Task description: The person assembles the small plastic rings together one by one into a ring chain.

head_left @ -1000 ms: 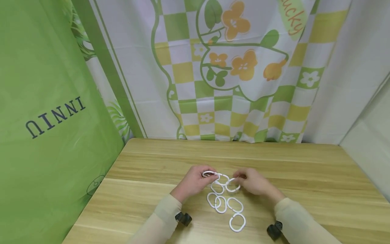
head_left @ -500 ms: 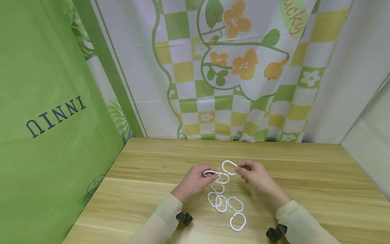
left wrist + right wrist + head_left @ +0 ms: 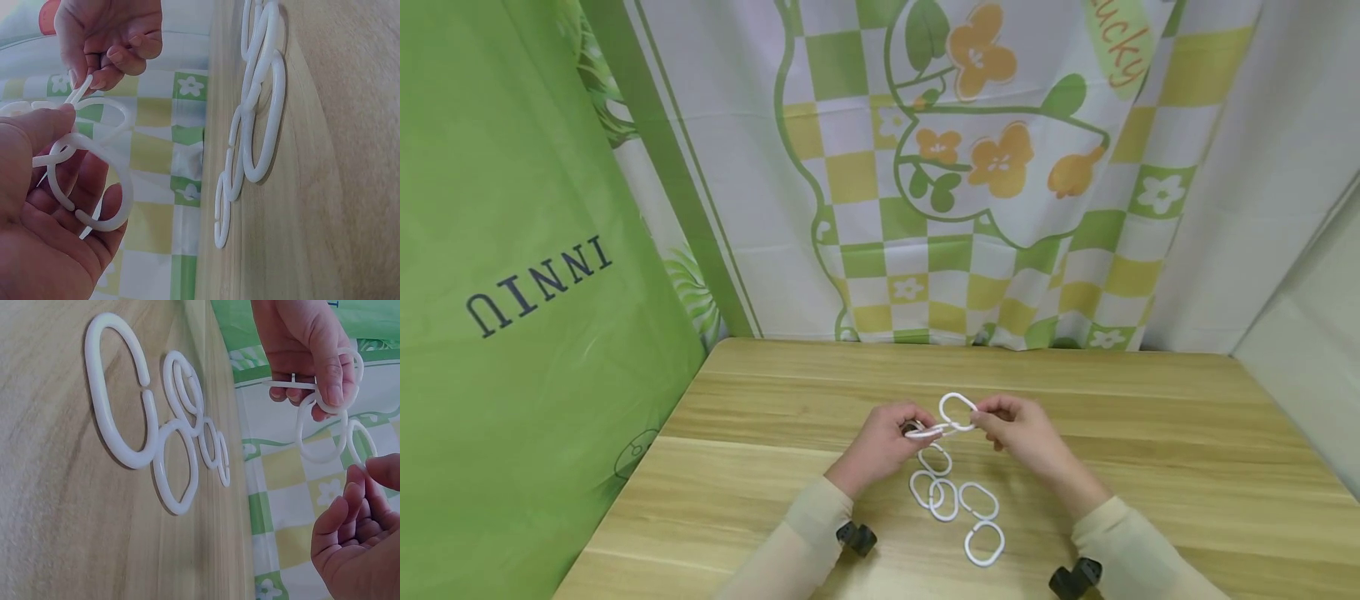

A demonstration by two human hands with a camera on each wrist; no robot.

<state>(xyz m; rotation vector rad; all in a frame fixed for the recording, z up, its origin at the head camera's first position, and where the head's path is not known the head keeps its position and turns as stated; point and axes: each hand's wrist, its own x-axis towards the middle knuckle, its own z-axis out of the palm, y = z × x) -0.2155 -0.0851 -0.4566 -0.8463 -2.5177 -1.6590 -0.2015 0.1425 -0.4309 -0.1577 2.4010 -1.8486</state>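
We recorded the patterned curtain behind the table; the head view cut off its upper part and the table's near edge. Above the table, well apart from its far edge, the left hand pinched a cluster of white rings between thumb and fingers. Its fingers hid part of the cluster, so we could not establish a count. The loose rings lay on the table between its left and right edges, some overlapping. The right hand pinched a single ring beside the cluster; we could not tell whether these were linked.
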